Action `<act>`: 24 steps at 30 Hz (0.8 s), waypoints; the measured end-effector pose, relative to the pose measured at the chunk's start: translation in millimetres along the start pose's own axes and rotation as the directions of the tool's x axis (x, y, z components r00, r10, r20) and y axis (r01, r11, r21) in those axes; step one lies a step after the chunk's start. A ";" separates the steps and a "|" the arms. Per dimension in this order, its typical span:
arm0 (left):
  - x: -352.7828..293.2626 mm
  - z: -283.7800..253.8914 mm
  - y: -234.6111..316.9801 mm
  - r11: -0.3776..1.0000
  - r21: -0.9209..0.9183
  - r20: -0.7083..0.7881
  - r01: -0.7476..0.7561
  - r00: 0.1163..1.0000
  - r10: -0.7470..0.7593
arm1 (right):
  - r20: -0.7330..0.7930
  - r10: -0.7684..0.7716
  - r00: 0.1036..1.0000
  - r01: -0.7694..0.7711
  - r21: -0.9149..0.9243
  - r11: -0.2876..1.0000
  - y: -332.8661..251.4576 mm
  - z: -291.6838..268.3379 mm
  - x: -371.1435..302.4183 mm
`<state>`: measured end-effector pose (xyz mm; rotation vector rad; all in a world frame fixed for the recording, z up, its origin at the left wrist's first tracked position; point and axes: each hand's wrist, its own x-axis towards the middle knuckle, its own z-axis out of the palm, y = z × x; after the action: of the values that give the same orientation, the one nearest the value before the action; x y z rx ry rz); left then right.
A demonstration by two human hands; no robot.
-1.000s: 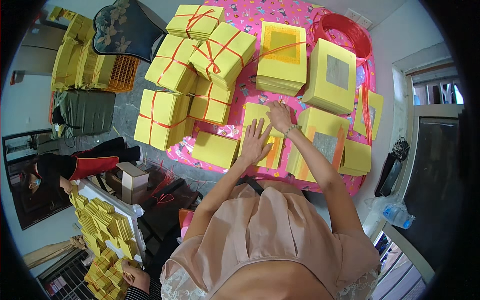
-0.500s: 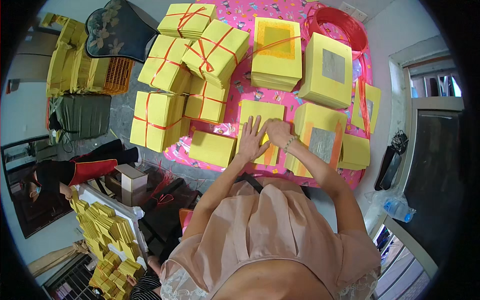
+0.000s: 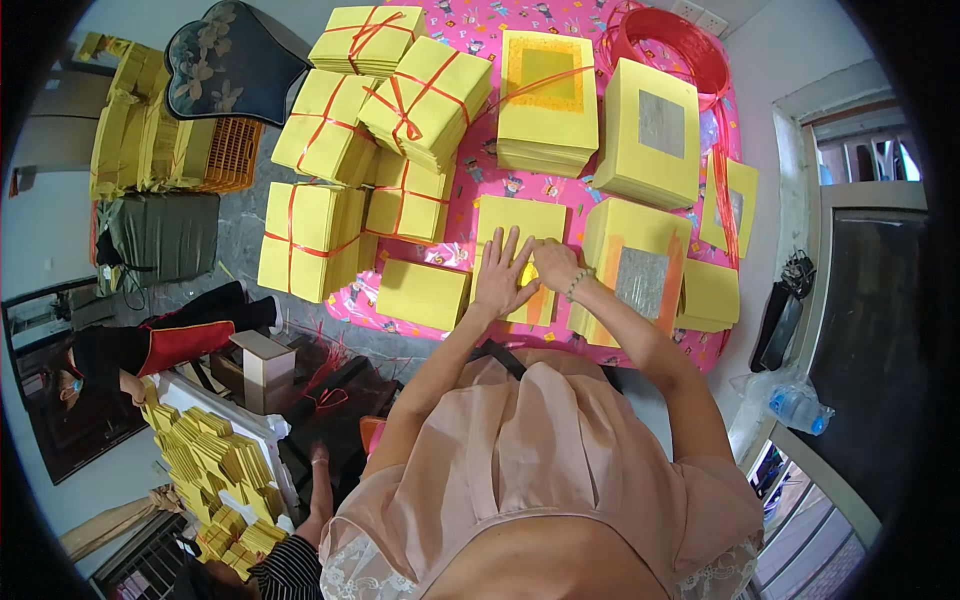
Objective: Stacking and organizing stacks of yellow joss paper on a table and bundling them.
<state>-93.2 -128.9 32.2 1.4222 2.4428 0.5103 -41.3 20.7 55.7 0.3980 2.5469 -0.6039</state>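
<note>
The yellow paper (image 3: 520, 213) is lying directly under the fingers of both hands, its far edge reaching beyond the fingertips and an orange strip showing between the wrists. The left hand (image 3: 503, 280) is resting flat on it, its fingers (image 3: 497, 247) spreading apart and pointing away from the body. The right hand (image 3: 556, 267) is bending over the paper just beside the left fingers, its own fingers bunching close together; whether they are gripping anything, I cannot tell. A thick yellow stack (image 3: 640, 280) with a grey panel is standing just right of the right fingers, and a smaller yellow block (image 3: 422, 293) is sitting left of the left fingers. Beyond the fingertips, the pink-covered worktop (image 3: 520, 184) is showing, with an orange-patterned stack (image 3: 547, 145) standing farther away.
</note>
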 end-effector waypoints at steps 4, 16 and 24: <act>-1.0 1.6 -0.5 1.000 0.018 0.011 0.003 1.000 -0.003 | 0.028 0.010 1.000 -0.009 -0.037 0.999 -1.9 3.8 2.0; -13.6 -1.7 -7.9 0.987 0.128 -0.010 0.097 0.995 -0.097 | -0.141 -0.008 0.990 0.003 -0.036 0.999 5.3 16.9 10.3; -13.6 -0.4 -11.2 0.994 0.086 -0.019 0.070 0.997 -0.068 | -0.131 -0.022 0.991 0.012 -0.071 0.997 9.0 21.5 13.6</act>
<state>-95.5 -146.0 28.5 1.3652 2.5452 0.4071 -40.9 20.3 28.7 0.4043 2.6914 -0.5080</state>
